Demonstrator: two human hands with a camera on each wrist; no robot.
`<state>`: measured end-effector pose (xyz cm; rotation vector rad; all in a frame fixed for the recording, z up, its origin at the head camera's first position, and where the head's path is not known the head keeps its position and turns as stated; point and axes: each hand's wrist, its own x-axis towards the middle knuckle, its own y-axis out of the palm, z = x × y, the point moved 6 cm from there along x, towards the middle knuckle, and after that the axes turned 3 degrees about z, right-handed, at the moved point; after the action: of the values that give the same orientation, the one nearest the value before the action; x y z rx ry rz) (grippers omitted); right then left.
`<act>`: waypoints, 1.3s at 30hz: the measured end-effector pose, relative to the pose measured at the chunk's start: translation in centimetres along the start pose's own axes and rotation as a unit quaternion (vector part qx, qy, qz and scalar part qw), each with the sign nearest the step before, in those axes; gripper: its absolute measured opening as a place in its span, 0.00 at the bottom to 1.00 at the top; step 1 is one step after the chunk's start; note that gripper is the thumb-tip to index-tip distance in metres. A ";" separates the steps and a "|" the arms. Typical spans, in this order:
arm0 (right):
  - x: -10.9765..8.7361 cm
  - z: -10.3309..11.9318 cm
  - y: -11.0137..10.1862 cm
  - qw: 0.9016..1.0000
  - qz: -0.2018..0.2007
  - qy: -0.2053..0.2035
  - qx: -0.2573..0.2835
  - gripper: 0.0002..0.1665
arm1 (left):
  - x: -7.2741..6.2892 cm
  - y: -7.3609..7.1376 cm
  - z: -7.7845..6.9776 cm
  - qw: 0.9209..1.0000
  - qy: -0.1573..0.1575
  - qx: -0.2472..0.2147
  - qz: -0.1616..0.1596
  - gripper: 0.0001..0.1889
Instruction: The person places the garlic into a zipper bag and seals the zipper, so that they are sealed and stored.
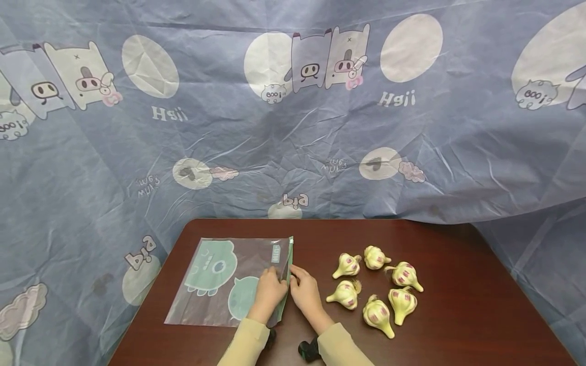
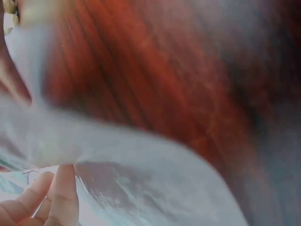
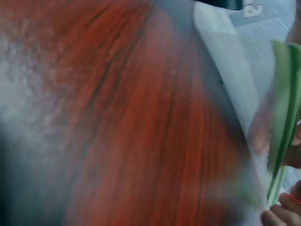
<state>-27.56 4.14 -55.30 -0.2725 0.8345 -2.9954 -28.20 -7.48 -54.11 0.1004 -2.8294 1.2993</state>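
Note:
A clear zip bag [image 1: 215,305] with mint-green cartoon prints lies flat on the table, its green zip strip [image 3: 282,108] on the right side. My left hand [image 1: 271,288] is over the bag beside that strip and pinches the bag's edge. In the left wrist view, its fingers [image 2: 63,197] lie against the clear film. From the other side, my right hand [image 1: 305,292] pinches the same edge with its fingertips [image 3: 277,214]. Film partly hides the fingers in both wrist views.
To the right of my hands, several garlic bulbs [image 1: 377,312] with purple patches lie in a loose ring on the dark red-brown table [image 1: 458,284]. A blue cartoon-printed cloth [image 1: 284,137] hangs behind the table. Black wrist gear [image 1: 309,351] sits by my right sleeve.

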 end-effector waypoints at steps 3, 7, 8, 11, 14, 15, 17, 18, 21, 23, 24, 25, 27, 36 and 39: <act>0.2 0.6 0.2 1.000 -0.004 -0.009 0.017 0.21 | 0.1 0.0 0.1 1.000 -0.012 0.002 0.013 0.13; 0.4 0.7 0.5 0.996 -0.001 0.011 0.092 0.22 | 0.2 0.0 0.3 1.000 -0.020 -0.002 0.014 0.14; 0.4 0.7 0.6 0.995 0.002 0.017 0.103 0.22 | 0.3 0.1 0.4 1.000 -0.022 -0.004 0.013 0.13; 0.4 0.3 0.9 0.994 0.017 0.028 0.103 0.23 | 0.4 0.1 0.5 1.000 -0.018 -0.013 0.002 0.12; 0.3 0.2 1.2 0.998 0.041 0.008 0.039 0.24 | 0.3 -0.2 0.6 1.000 -0.016 -0.018 -0.013 0.07; 0.3 0.3 1.3 0.999 0.052 -0.006 0.012 0.24 | 0.3 -0.4 0.6 0.999 -0.018 -0.021 -0.018 0.06; 0.1 0.5 1.6 0.995 0.080 -0.035 -0.040 0.25 | 0.2 -0.7 0.7 0.999 -0.020 -0.023 -0.029 0.03; 0.0 0.7 1.8 0.992 0.093 -0.053 -0.067 0.25 | 0.1 -0.9 0.7 0.999 -0.021 -0.024 -0.036 0.03; -0.3 1.2 2.0 0.979 0.125 -0.095 -0.128 0.23 | 0.1 -1.5 0.8 0.998 -0.023 -0.024 -0.052 0.03; -0.5 1.3 2.1 0.972 0.140 -0.109 -0.156 0.23 | 0.2 -1.9 0.8 0.998 -0.023 -0.022 -0.055 0.04; -0.6 1.3 2.2 0.968 0.144 -0.114 -0.173 0.22 | 0.3 -2.0 0.8 0.998 -0.024 -0.021 -0.057 0.04; -0.7 1.4 2.2 0.965 0.149 -0.116 -0.182 0.23 | 0.3 -2.2 0.9 0.998 -0.026 -0.022 -0.055 0.05; -0.7 1.4 2.3 0.960 0.157 -0.119 -0.197 0.23 | 0.4 -2.6 0.9 0.998 -0.031 -0.026 -0.051 0.06; -0.9 1.2 2.6 0.945 0.187 -0.104 -0.248 0.31 | 0.4 -5.5 0.7 0.996 -0.028 -0.031 -0.082 0.08; -0.9 1.3 2.6 0.941 0.188 -0.104 -0.260 0.32 | 0.4 -6.2 0.3 0.995 -0.021 -0.032 -0.088 0.09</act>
<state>-26.51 1.32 -55.71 -0.3769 1.4478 -2.3058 -28.20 -11.77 -49.62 0.3689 -2.8165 1.1841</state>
